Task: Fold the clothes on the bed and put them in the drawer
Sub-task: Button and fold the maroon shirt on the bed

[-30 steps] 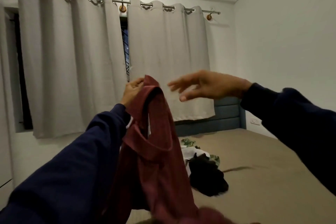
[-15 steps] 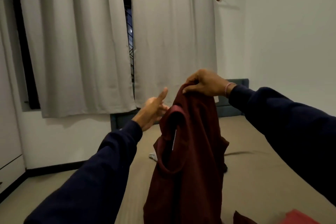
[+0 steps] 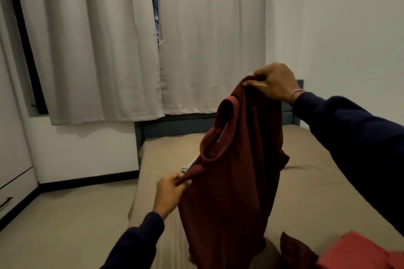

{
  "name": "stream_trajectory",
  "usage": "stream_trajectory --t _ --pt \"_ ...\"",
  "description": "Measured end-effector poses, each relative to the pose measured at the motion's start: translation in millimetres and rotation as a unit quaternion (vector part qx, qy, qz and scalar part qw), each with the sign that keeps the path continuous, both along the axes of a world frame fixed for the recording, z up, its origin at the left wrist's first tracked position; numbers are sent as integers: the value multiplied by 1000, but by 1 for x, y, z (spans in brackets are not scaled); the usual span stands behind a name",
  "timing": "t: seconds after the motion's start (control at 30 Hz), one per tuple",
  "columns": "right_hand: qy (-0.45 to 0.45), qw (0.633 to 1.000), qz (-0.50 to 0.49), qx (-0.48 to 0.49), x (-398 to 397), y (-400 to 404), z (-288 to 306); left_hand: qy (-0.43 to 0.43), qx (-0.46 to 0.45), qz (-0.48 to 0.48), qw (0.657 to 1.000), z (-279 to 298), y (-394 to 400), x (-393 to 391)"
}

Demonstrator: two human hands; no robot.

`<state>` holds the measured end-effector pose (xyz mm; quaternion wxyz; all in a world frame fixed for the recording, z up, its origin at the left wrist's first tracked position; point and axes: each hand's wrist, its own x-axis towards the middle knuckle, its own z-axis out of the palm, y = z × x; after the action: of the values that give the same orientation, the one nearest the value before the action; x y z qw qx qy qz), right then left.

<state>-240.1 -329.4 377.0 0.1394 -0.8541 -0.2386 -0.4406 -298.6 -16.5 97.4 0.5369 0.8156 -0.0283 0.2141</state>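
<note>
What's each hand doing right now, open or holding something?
Left hand: pinches the side edge of the maroon top.
Right hand: grips the top's upper end, holding it up over the bed.

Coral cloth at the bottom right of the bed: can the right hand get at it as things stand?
Probably not yet. The right hand grips the top of the maroon shirt, held up over the bed. The coral cloth lies uncovered below that arm, so once freed, likely yes.

Both arms wear dark navy long sleeves point(image 3: 354, 129); a pink-and-white bracelet point(image 3: 294, 93) circles the right wrist.
</note>
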Motion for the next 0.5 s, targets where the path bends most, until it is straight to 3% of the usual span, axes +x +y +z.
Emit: stream_trajectory --t 0.17,0.3,0.5 --pt "67 989 94 88 2 -43 -10 -101 19 36 994 65 52 -1" --pt "7 990 97 99 1 -59 -16 -146 -18 0 989 145 82 -19" --pt "-90 988 86 88 -11 -55 14 -206 37 15 978 248 97 -50"
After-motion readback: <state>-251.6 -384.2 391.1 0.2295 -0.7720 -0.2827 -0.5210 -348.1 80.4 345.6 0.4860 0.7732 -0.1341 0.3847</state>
